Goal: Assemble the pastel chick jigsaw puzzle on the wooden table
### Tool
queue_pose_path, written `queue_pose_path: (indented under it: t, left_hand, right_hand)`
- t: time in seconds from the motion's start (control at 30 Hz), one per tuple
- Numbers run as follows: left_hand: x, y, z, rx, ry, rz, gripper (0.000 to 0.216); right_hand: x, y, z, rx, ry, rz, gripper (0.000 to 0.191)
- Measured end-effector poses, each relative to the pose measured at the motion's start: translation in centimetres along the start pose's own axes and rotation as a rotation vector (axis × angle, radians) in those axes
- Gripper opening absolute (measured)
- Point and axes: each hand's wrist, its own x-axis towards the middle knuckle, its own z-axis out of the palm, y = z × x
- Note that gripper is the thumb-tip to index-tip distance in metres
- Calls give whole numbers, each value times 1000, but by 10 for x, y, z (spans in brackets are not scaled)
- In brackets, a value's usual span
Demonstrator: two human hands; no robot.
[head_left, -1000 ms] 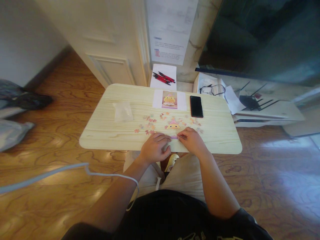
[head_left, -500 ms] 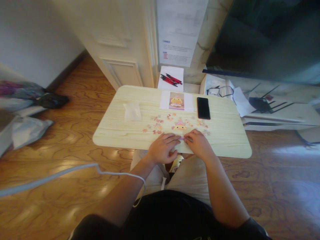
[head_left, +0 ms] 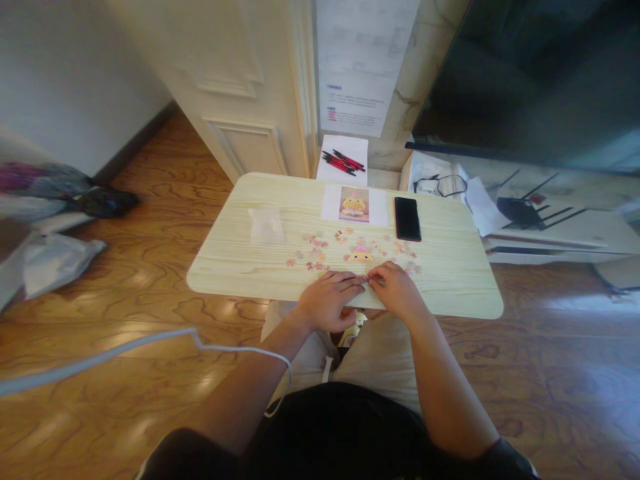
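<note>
Near the front edge of the small table [head_left: 235, 263], my left hand [head_left: 330, 300] lies with its fingers stretched out to the right. Its fingertips touch a small pinkish-purple puzzle piece [head_left: 365, 279], mostly covered by fingers. From the other side my right hand [head_left: 397, 288] pinches at that piece between thumb and fingers. Just beyond both hands sits a partly joined puzzle [head_left: 361, 253] with a yellow face and pink top. Loose puzzle pieces [head_left: 317, 253] are scattered to its left, and more loose pieces [head_left: 404, 249] to its right.
Behind the puzzle lies a sheet with a printed picture [head_left: 354, 204]. A black phone [head_left: 407, 219] is at the right, a translucent bag [head_left: 267, 225] at the left. Red pens [head_left: 344, 162] rest on paper past the far edge. A white cable [head_left: 235, 346] crosses above my left forearm.
The pinkish-purple piece is now more covered by my fingers, and my fingertips have shifted slightly. The view has tilted a little. Everything else on the table stays in place.
</note>
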Motion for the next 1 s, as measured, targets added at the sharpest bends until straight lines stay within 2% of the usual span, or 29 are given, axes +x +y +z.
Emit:
queue_pose_path:
  t: [0.23, 0.6, 0.8, 1.0]
  left_hand:
    - [0, -1, 0, -7, -23, 18, 58]
    - [-1, -1, 1, -9, 9, 24, 51]
    - [0, -1, 0, -20, -2, 20, 52]
    - [-1, -3, 2, -29, 5, 29, 52]
  right_hand:
    - [0, 2, 2, 6, 26, 2, 9]
    - [-4, 8, -1, 44, 31, 3, 11]
    - [-6, 11, -3, 12, 42, -9, 22]
    - [-8, 14, -9, -16, 39, 13, 22]
